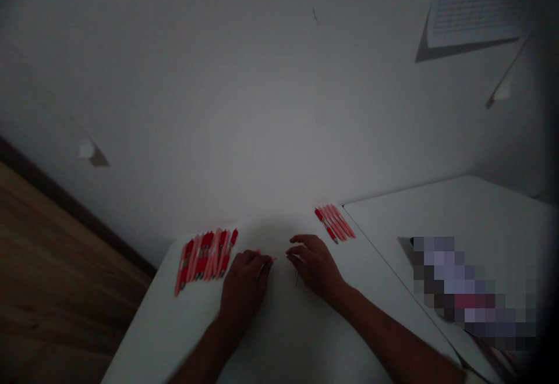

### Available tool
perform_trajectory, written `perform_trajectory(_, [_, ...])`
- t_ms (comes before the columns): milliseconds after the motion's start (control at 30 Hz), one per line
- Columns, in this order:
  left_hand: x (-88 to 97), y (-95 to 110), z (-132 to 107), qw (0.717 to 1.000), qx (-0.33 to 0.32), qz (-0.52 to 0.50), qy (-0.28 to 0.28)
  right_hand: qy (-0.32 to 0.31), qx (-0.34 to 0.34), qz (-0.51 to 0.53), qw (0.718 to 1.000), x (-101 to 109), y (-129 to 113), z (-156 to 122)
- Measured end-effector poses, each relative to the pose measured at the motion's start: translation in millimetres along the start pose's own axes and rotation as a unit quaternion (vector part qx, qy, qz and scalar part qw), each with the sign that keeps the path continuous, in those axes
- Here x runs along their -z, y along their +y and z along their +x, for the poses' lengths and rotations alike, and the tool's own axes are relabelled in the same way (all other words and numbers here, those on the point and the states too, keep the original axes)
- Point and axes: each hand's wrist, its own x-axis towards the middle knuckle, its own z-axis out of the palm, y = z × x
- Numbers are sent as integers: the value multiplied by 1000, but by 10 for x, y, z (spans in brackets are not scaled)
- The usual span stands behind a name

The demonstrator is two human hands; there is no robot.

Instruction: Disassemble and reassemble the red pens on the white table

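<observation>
My left hand (244,279) is closed in a pinch, low over the white table, with bits of a pink pen (273,259) showing at its fingertips. Most of that pen is hidden by the fingers. Facing it across a small gap is my right hand (315,265), its fingers curled and the thumb close to the index finger. A thin dark sliver (297,278) shows below its thumb, too small to name. Left of my left hand lies a row of several red and pink pens (205,255). Beyond my right hand is a smaller group of pens (335,223), mostly pink.
The white table (279,349) meets a pale wall (262,110) at the back. A seam separates it from a second white table (419,209), where a pixelated object (471,297) lies. Paper (476,9) hangs on the wall. Wooden boards (65,267) are at left.
</observation>
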Motion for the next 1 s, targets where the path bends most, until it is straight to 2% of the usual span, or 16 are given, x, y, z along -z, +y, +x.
perform_trajectory(267, [-41, 27, -11, 997, -49, 61, -1, -32, -6, -34, 999, -65, 11, -29])
perform_trajectory(667, [-44, 46, 12, 996, -59, 66, -8, -59, -12, -47, 997, -93, 23, -36])
perform_trajectory(1000, [-52, 43, 7, 995, -60, 78, -9, -51, -8, -42, 998, -125, 56, -65])
